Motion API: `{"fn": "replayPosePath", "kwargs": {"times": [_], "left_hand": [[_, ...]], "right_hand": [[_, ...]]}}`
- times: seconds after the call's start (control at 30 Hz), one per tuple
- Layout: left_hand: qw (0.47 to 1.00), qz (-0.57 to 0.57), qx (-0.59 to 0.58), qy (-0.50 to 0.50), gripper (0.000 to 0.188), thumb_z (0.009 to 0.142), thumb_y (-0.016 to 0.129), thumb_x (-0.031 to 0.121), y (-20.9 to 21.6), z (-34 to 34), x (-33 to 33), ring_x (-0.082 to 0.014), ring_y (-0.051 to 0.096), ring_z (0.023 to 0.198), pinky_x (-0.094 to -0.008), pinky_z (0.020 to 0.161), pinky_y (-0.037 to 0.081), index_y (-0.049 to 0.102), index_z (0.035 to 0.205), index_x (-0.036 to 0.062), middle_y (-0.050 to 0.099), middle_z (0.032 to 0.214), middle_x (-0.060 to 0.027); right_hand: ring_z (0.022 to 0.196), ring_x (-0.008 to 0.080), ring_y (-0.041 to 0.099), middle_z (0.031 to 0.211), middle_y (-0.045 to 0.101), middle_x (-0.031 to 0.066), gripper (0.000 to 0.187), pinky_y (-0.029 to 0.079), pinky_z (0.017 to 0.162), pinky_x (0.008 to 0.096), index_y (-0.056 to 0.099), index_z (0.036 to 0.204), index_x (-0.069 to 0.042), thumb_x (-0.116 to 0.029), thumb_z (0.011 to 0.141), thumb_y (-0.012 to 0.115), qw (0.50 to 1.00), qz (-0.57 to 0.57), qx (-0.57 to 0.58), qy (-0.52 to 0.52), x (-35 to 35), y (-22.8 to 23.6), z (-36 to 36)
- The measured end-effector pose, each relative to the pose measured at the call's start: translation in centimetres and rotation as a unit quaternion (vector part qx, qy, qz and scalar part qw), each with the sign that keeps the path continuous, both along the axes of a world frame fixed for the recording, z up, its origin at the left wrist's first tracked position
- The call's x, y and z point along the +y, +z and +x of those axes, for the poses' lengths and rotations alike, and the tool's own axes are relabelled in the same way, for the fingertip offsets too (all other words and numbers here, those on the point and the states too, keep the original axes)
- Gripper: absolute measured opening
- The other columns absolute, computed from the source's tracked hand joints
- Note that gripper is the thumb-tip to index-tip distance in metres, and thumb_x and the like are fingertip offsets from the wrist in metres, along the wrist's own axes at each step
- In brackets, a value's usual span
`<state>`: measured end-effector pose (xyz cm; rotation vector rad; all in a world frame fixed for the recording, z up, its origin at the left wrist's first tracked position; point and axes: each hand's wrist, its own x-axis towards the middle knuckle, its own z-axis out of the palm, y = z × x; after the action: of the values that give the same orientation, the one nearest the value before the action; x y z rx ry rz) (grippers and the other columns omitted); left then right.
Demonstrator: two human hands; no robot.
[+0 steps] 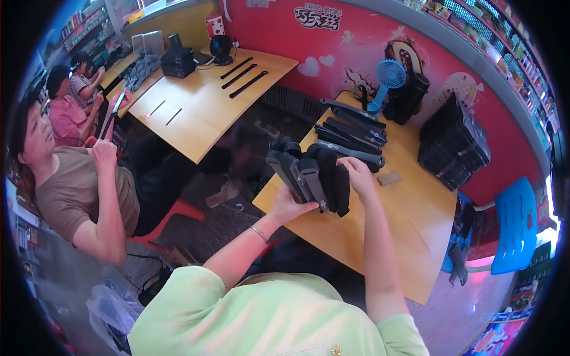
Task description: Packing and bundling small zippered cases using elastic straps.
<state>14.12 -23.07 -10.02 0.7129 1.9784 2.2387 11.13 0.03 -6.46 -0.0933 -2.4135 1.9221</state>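
Both hands hold a bundle of folded black straps [309, 175] above the near left part of my table [404, 237]. My left hand [289, 206] is closed round the bundle's lower left side, its thumb across the front. My right hand [357, 175] grips the bundle's right side with bent fingers. The straps stand roughly upright, with rounded folds at the top and a small light mark low on one. Just beyond the bundle, several more black straps [350, 133] lie side by side on the table. A small brown flat piece [390, 178] lies right of my right hand.
A blue fan [390, 80] and a black cylindrical thing [409, 98] stand at the table's far end. A large black stack [454, 142] is at its right edge, near a blue chair [515, 225]. At left, a person [89, 190] sits by another table [196, 118] with black strips.
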Motion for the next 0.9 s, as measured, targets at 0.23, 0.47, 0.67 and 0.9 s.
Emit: {"fn": "replayPosePath", "kwargs": {"times": [0.23, 0.47, 0.67, 0.9], "left_hand": [[0.999, 0.016, -0.025, -0.021, 0.066, 0.067, 0.081, -0.002, 0.0, 0.1, 0.2, -0.0168, 0.057, 0.104, -0.0341, 0.092, 0.047, 0.044, 0.121, 0.0071, 0.055, 0.109, -0.0033], [0.996, 0.059, -0.044, -0.044, 0.064, 0.067, 0.079, -0.004, 0.6, 0.2, 0.1, -0.0168, 0.058, 0.102, -0.0334, 0.091, 0.048, 0.044, 0.119, 0.0081, 0.054, 0.108, -0.0034], [0.998, 0.019, -0.042, -0.053, 0.066, 0.067, 0.079, -0.004, -0.3, -0.1, 0.0, -0.0170, 0.057, 0.103, -0.0335, 0.092, 0.048, 0.042, 0.120, 0.0072, 0.053, 0.109, -0.0039], [0.998, 0.011, -0.052, -0.042, 0.064, 0.069, 0.079, -0.002, 0.3, 0.2, 0.0, -0.0168, 0.056, 0.105, -0.0337, 0.092, 0.048, 0.043, 0.120, 0.0059, 0.054, 0.108, -0.0041]], "right_hand": [[0.107, 0.0287, 0.057, 0.105, 0.065, 0.0108, 0.030, 0.043, 0.095, 0.0370, 0.065, 0.108, -0.008, -0.022, 0.081, 0.069, 0.902, 0.320, 0.201, -0.207, -1.4, -4.5, -2.7], [0.090, 0.0242, 0.062, 0.091, 0.066, 0.0091, 0.017, 0.049, 0.080, 0.0356, 0.064, 0.099, -0.008, -0.018, 0.086, 0.064, 0.944, 0.227, 0.142, -0.193, -1.4, -4.5, -2.2], [0.081, 0.0251, 0.063, 0.083, 0.065, 0.0107, 0.012, 0.050, 0.072, 0.0355, 0.065, 0.090, -0.007, -0.018, 0.087, 0.063, 0.945, 0.209, 0.143, -0.207, -1.0, -5.0, -2.4], [0.076, 0.0251, 0.063, 0.081, 0.065, 0.0098, 0.014, 0.050, 0.069, 0.0354, 0.067, 0.097, -0.009, -0.017, 0.087, 0.063, 0.950, 0.193, 0.135, -0.206, -1.0, -5.3, -2.4]]}}
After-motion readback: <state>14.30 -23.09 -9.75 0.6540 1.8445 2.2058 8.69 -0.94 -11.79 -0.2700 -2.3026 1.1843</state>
